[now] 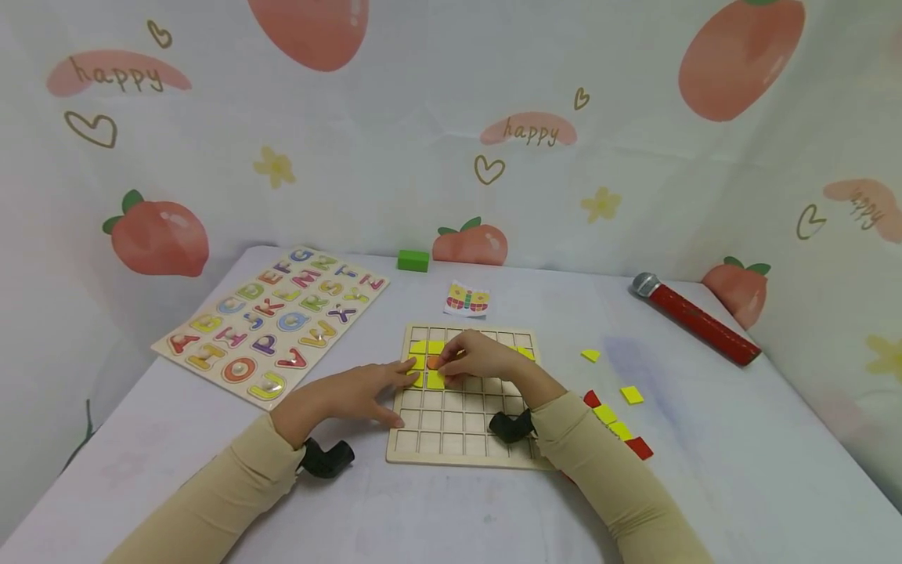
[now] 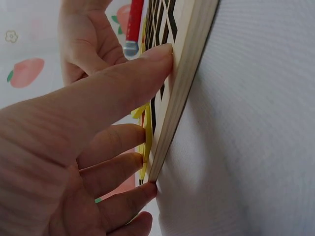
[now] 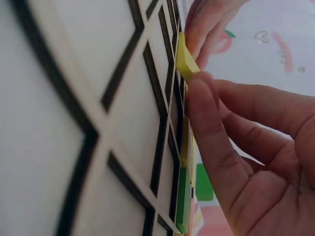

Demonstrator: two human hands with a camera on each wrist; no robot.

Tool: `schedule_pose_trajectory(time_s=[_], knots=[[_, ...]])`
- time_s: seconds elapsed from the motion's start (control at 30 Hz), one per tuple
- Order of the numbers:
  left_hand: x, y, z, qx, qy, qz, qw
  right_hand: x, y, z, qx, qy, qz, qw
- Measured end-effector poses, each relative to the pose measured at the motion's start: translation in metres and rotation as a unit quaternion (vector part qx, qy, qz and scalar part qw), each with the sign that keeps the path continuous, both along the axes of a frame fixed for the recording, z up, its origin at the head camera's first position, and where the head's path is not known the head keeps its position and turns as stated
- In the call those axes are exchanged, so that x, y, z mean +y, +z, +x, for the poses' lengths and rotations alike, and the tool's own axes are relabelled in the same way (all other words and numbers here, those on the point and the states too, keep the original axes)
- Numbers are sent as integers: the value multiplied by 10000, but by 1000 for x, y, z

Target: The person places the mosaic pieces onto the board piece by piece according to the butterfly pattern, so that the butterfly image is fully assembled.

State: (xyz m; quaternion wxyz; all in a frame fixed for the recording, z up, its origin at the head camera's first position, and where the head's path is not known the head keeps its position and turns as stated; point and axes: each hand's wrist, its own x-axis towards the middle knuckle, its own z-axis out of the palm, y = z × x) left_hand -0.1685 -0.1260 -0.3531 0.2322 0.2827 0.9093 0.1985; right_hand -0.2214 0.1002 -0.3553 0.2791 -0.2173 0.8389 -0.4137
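Observation:
The wooden grid board (image 1: 451, 439) lies on the table with yellow tiles and an orange tile (image 1: 433, 363) in its upper left cells. My right hand (image 1: 486, 356) is over those cells; in the right wrist view its thumb and index finger pinch a yellow tile (image 3: 185, 60), which stands tilted against the board. At the board's left side, my left hand (image 1: 352, 394) has its thumb on the frame and fingertips touching the edge and yellow tiles (image 2: 147, 135). A green tile (image 3: 182, 201) shows on the board in the right wrist view; my right hand hides some cells.
Beyond the board lies a butterfly picture card (image 1: 467, 299), with a green block (image 1: 413, 261) farther back. An alphabet board (image 1: 282, 313) is at left. Loose yellow tiles (image 1: 632, 395), red tiles (image 1: 640, 448) and a red-handled microphone-like object (image 1: 698, 319) lie at right.

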Motion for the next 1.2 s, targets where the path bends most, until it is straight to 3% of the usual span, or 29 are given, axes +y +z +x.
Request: schedule_pose_trajectory(time_s=[0.37, 0.63, 0.83, 1.2], knots=[[-1, -1, -1, 32, -5, -4, 10000, -2, 5, 4, 518, 198, 299, 9980], [0, 0, 0, 38, 28, -37, 10000, -1, 10, 7, 580, 261, 443, 9970], [1, 0, 0, 74, -15, -14, 10000, 16, 11, 12, 655, 419, 412, 9961], [2, -1, 1, 111, 76, -59, 9999, 94, 10, 19, 543, -587, 658, 9946]])
